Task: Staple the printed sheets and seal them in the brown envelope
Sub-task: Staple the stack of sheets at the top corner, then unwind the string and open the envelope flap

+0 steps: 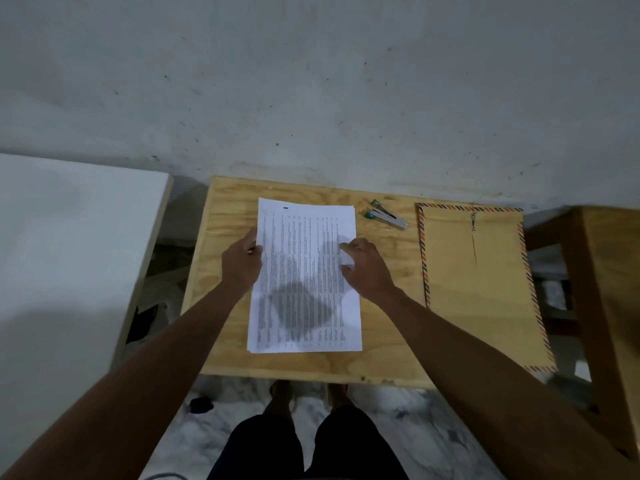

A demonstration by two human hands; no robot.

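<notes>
A stack of white printed sheets (304,271) lies flat on the plywood table (225,216). My left hand (242,261) grips the stack's left edge, thumb on the paper. My right hand (363,268) rests on the right side of the top sheet, fingers spread and pressing down. A small green and silver stapler (384,214) lies on the table just beyond the sheets' top right corner. The brown envelope (481,282), with a striped border and a string closure, lies flat to the right of the sheets.
A white board (69,254) stands to the left of the table. A wooden piece of furniture (606,289) stands at the right. A grey wall is behind the table. My legs and feet are below the table's near edge.
</notes>
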